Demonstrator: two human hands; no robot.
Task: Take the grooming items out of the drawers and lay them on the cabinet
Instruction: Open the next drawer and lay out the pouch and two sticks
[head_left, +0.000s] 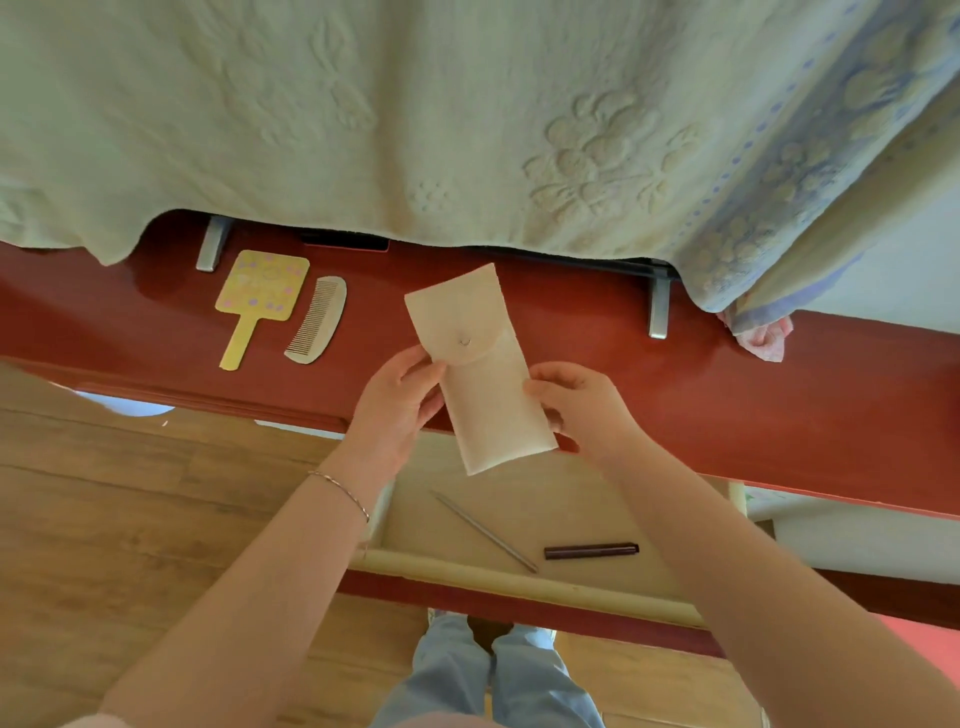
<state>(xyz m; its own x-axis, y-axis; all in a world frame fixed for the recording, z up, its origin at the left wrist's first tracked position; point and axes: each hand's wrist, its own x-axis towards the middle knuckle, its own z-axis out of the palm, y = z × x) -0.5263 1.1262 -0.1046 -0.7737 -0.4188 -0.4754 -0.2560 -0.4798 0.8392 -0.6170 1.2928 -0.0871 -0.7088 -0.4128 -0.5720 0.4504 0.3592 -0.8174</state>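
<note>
A cream fabric pouch (480, 379) with a snap flap hangs over the front edge of the red cabinet top (675, 395). My left hand (400, 400) pinches its left edge and my right hand (582, 410) grips its right edge. A yellow hand mirror (260, 299) and a pale comb (318, 321) lie on the cabinet to the left. Below, the open drawer (519, 582) holds a thin metal stick (485, 532) and a dark slim pen-like item (591, 551).
A pale embossed cloth (415, 114) covers something standing on metal feet (658, 309) at the cabinet's back. A pink rag (763, 338) lies at the right. Wooden floor (130, 519) spreads to the left; my legs stand under the drawer.
</note>
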